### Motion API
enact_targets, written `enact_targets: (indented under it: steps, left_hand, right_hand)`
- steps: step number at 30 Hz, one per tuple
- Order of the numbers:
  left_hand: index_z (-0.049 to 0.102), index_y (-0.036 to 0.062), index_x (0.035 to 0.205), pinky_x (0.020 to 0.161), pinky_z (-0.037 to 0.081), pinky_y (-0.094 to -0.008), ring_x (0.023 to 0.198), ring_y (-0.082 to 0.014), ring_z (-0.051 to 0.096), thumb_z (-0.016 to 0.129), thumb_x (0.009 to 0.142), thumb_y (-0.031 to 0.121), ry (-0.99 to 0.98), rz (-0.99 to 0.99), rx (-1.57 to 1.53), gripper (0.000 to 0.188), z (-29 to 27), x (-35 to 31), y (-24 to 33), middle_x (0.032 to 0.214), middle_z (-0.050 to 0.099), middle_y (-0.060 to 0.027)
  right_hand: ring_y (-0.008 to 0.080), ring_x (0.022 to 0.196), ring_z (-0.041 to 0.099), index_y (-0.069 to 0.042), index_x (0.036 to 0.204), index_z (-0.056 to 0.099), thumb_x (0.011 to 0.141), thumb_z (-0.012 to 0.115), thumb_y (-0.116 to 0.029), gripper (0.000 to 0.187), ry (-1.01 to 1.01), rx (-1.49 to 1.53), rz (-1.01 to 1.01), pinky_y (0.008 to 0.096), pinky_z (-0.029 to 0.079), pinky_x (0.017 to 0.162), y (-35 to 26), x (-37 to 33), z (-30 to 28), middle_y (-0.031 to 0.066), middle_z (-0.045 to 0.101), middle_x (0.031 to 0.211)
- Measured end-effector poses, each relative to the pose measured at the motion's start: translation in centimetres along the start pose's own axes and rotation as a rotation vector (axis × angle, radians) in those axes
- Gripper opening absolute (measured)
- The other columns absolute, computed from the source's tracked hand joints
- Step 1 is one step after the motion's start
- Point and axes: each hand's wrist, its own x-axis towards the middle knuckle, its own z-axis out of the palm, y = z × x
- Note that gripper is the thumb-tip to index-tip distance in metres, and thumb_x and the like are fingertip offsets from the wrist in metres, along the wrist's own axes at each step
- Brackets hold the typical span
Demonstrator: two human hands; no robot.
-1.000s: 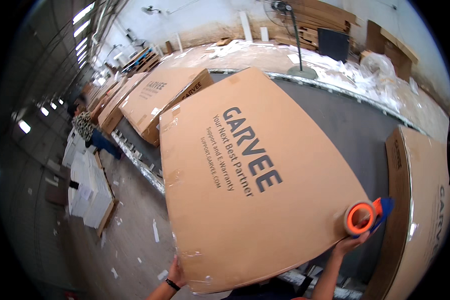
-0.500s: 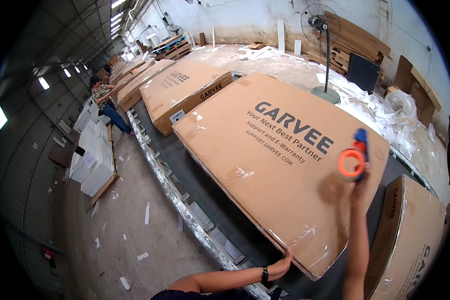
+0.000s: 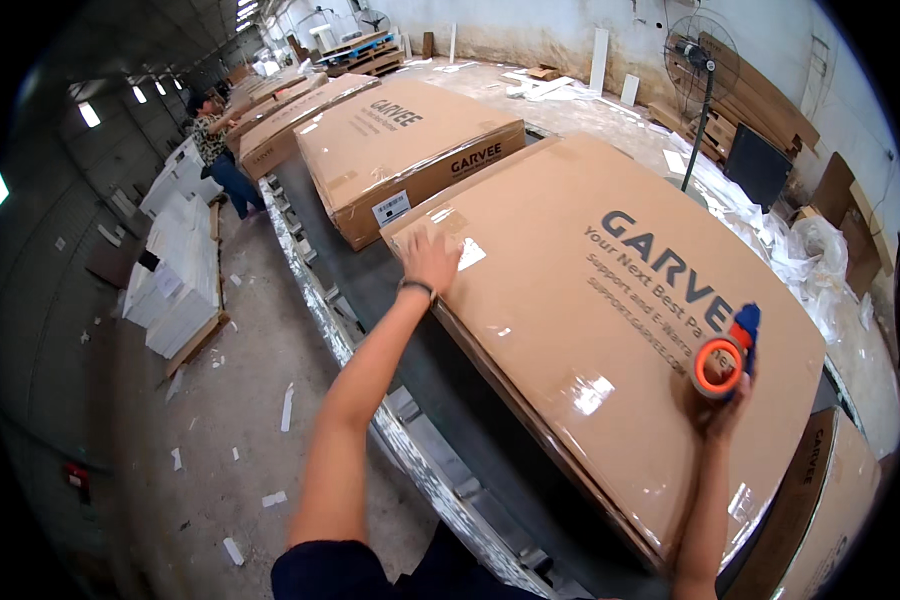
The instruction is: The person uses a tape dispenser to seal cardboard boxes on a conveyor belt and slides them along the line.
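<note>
Lying flat on the conveyor (image 3: pixel 440 440), the box (image 3: pixel 610 330) is taking both hands: the left hand (image 3: pixel 430 262) is pressing its far corner, fingers spread, while the right hand (image 3: pixel 722 405) is gripping a tape gun (image 3: pixel 725 357) against its top.

A large flat cardboard box (image 3: pixel 610 330) lies on a roller conveyor (image 3: pixel 420 450), and the left hand (image 3: pixel 432 262) rests spread and flat on its corner at about ten o'clock from the box's middle. The right hand (image 3: pixel 722 400), at about four o'clock on the box top, grips a tape dispenser (image 3: pixel 725 358) with an orange roll and blue handle, pressed against the cardboard. A second box (image 3: pixel 400 150) sits just beyond at eleven o'clock, with another person (image 3: pixel 215 150) standing further along the line by stacked white panels (image 3: pixel 175 270).
</note>
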Motion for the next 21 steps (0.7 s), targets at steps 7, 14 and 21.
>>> enact_targets:
  steps: [7,14,21]
  left_hand:
    - [0.058,0.0038,0.116,0.099,0.031,-0.0512,0.117,-0.0354,0.046,0.036,0.087,0.055,-0.370,-0.240,-0.008,0.063,5.4,13.1,-1.3,0.122,0.053,-0.0200]
    - [0.068,0.0000,0.095,0.086,0.045,-0.0437,0.100,-0.0364,0.058,0.034,0.086,0.059,-0.414,-0.222,-0.172,0.069,6.9,14.6,-1.7,0.103,0.062,-0.0241]
    - [0.067,0.0016,0.099,0.088,0.045,-0.0412,0.101,-0.0344,0.059,0.040,0.086,0.057,-0.417,-0.261,-0.168,0.063,6.2,13.5,-3.1,0.105,0.062,-0.0227]
  right_hand:
    - [0.0222,0.114,0.049,-0.002,0.125,0.045,0.091,0.036,-0.049,0.059,0.147,0.053,0.164,0.0367,0.038,0.099,2.4,0.0,-8.3,0.0099,0.049,0.124]
    - [0.0237,0.119,0.044,-0.003,0.129,0.042,0.091,0.034,-0.053,0.063,0.047,0.043,0.174,0.0389,0.033,0.102,2.7,0.7,-10.0,0.0109,0.045,0.130]
    - [0.0232,0.118,0.046,-0.001,0.128,0.042,0.092,0.034,-0.050,0.061,0.069,0.067,0.140,0.0375,0.036,0.100,3.1,0.9,-8.5,0.0116,0.047,0.129]
